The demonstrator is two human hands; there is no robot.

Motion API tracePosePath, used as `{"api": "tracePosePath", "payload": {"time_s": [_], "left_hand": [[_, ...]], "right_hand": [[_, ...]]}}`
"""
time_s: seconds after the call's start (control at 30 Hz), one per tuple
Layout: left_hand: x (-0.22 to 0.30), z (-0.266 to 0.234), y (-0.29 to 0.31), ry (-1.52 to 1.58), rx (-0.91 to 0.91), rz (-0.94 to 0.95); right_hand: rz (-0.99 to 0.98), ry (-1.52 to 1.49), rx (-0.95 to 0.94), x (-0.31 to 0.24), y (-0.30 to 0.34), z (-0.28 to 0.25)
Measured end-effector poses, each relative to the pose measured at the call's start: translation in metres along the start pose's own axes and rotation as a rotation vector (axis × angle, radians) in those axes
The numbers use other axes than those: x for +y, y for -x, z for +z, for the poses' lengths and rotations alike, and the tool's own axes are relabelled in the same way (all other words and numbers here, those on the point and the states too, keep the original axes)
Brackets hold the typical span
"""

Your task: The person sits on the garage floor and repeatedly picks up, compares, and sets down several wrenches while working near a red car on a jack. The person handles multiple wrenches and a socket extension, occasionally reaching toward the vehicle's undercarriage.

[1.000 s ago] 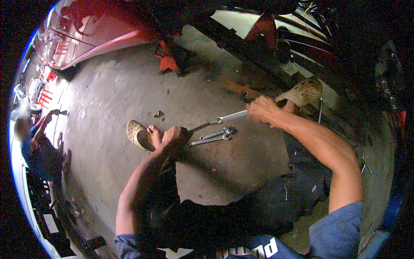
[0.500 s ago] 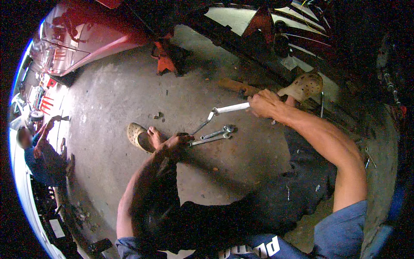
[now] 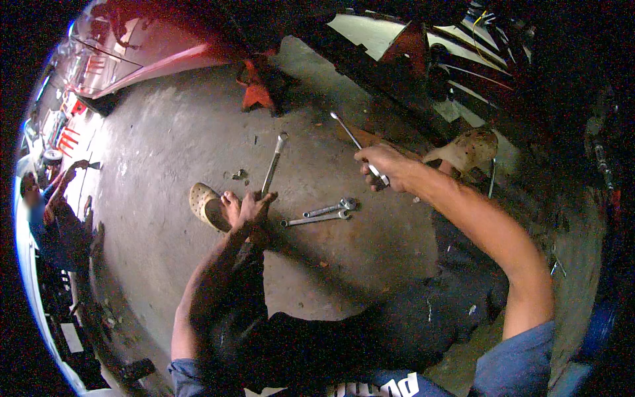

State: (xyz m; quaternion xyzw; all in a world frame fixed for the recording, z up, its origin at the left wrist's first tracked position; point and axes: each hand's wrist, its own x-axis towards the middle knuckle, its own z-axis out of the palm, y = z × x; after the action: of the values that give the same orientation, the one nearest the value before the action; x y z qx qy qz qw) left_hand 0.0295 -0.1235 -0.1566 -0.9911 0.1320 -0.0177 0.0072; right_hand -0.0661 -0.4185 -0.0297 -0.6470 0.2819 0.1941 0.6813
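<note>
left grip (image 3: 250,210) is clamped on a ring-ended wrench (image 3: 272,165), right grip (image 3: 383,167) is clamped on a slim metal tool (image 3: 347,130), and two loose wrenches (image 3: 325,211) lie on the floor (image 3: 169,155).

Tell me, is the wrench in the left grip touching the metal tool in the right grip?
Apart. The head view shows floor between the wrench in the left grip and the metal tool in the right grip.
</note>
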Motion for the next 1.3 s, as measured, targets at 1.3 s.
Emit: {"api": "tracePosePath", "payload": {"time_s": [1.3], "left_hand": [[-0.011, 0.012, 0.004, 0.541, -0.477, 0.541]], "right_hand": [[-0.639, 0.396, -0.186, 0.068, -0.052, -0.022]]}}
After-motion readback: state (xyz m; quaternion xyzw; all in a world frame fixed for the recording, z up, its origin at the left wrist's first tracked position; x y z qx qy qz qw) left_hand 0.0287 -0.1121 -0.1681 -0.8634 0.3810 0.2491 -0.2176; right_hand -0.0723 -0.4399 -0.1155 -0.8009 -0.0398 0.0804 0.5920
